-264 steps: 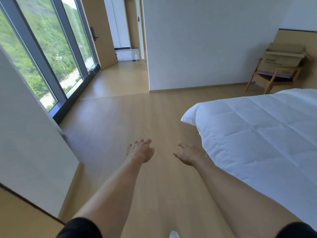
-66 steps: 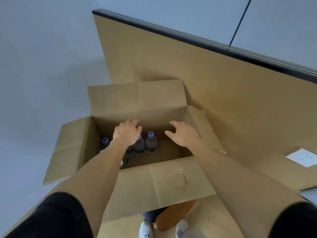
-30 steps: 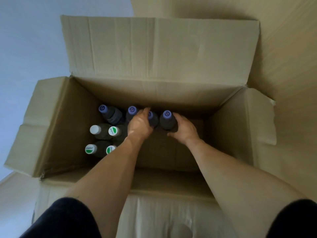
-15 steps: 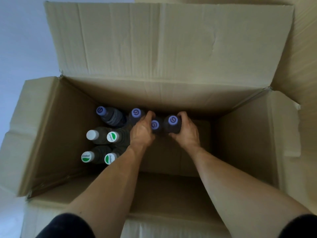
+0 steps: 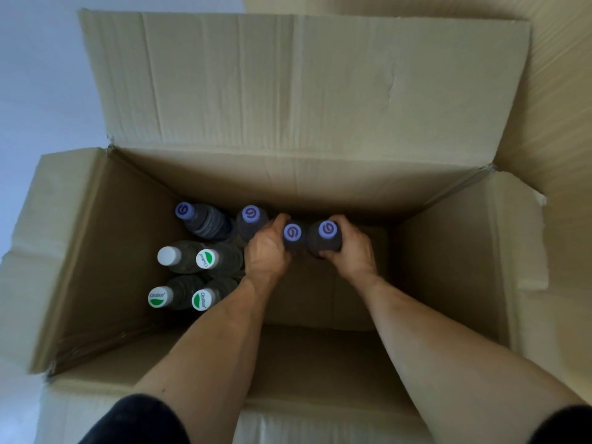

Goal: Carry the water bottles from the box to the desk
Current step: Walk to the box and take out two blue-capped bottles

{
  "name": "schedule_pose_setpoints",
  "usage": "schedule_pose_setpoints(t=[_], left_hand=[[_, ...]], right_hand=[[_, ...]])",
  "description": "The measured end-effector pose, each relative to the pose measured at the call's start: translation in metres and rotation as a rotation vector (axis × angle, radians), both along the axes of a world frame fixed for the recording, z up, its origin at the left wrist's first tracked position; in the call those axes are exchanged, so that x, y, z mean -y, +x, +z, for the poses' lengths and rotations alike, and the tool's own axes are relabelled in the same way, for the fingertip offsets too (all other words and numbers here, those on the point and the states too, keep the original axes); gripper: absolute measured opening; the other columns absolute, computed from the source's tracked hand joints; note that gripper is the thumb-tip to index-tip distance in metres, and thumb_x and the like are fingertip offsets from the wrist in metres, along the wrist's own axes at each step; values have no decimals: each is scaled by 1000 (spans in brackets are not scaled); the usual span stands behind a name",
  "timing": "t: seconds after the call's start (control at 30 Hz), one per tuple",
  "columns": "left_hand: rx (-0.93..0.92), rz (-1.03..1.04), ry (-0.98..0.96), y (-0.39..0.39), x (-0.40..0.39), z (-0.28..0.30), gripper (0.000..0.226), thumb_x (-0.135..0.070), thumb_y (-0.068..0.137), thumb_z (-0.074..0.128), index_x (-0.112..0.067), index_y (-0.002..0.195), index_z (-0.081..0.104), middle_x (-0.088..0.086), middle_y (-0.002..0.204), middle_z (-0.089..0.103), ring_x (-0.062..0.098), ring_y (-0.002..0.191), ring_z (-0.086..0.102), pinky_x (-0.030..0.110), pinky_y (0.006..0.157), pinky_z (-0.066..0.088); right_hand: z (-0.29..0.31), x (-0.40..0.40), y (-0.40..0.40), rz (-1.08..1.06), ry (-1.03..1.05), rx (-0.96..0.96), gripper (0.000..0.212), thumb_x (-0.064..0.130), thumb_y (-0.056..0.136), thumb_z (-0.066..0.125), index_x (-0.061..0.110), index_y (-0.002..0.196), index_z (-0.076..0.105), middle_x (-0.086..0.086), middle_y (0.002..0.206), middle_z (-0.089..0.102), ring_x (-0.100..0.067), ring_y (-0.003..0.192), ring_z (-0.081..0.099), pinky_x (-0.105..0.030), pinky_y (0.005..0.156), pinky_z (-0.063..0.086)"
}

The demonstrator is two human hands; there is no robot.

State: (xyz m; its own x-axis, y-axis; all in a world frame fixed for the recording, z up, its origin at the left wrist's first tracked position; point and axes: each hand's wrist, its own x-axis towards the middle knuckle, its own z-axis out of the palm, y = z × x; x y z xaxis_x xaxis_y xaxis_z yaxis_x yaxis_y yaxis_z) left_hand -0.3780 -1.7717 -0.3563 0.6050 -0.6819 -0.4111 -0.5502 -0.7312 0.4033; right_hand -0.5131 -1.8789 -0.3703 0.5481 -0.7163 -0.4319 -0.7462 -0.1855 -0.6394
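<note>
Head view looked down into the cardboard box [image 5: 96,251]: the left hand [image 5: 267,251] gripped one purple-capped bottle [image 5: 293,233], the right hand [image 5: 352,248] another [image 5: 326,235], both apparently not yet lifted off the bottom.

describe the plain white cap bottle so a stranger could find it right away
Look into the open cardboard box, at the cluster of bottles on its left side. The plain white-capped bottle stands leftmost in the middle row; neighbouring caps carry green logos or are purple.

One head-worn view — close above the open box [image 5: 448,267] (no second view), facing steeply down.
</note>
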Motion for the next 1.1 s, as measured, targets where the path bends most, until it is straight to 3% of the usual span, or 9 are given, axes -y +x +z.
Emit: schedule_pose_setpoints(t=[0.17,0.37,0.53,0.67,0.77,0.8,0.93,1.03,1.1], left_hand=[[-48,-35,-39,-5,-4,26,55,-40,84,74,-24,132,53,5,126,66,32,115,62,41,87,53],[-156,-39,-82,-6,-1,69,58,-26,79,81,-14,132,59,12,127,67,34,119,62,40,95,50],[-313,4,-224,-2,-7,107,55,-23,72,88,-13,122,67,6,115,72,23,108,67,40,96,53],[-493,72,-314,-1,-13,139,55,-16,65,88,-10,115,67,7,105,75,17,96,70,36,89,57],[-609,128,-379,1,-19,155,49,-14,69,87,-12,113,66,2,94,73,0,73,68,19,64,55],[-656,159,-392,1,-21,159,41,-13,74,84,-16,111,66,0,91,72,0,70,68,20,60,55],[-840,292,-456,-1,-28,173,33,-30,78,81,-30,108,67,-2,98,77,19,89,74,37,74,59],[-886,309,-514,-6,-32,188,40,-45,74,82,-32,108,65,-4,94,78,14,81,76,28,59,57],[-910,333,-561,-10,-34,195,48,-48,74,84,-26,111,62,0,92,77,16,77,77,25,54,57]], right_hand=[[27,10,-18,9,99,29,67,10,70,88,16,129,56,-6,129,63,-26,124,56,-35,104,45],[60,17,-43,-55,175,118,64,11,65,92,24,118,58,9,111,63,-12,109,60,-22,84,44],[94,20,-57,-128,356,233,55,5,67,90,27,109,63,3,114,70,-17,109,67,-46,104,51],[123,15,-64,-192,485,369,49,1,72,85,15,114,64,-8,120,69,-28,117,65,-49,107,48],[146,7,-65,-250,597,473,37,5,82,77,19,114,65,1,113,73,-25,118,63,-40,94,50],[154,4,-65,-276,617,497,34,8,85,75,21,115,65,4,111,74,-22,116,64,-38,92,49],[181,-11,-59,-370,643,594,19,23,94,67,27,113,68,-2,109,76,-20,104,69,-41,91,52],[199,-24,-50,-376,683,675,21,32,98,61,21,115,67,-6,107,75,-19,94,73,-34,75,58],[207,-32,-45,-417,718,727,37,39,98,59,13,124,64,-12,116,73,-26,104,72,-37,80,59]])
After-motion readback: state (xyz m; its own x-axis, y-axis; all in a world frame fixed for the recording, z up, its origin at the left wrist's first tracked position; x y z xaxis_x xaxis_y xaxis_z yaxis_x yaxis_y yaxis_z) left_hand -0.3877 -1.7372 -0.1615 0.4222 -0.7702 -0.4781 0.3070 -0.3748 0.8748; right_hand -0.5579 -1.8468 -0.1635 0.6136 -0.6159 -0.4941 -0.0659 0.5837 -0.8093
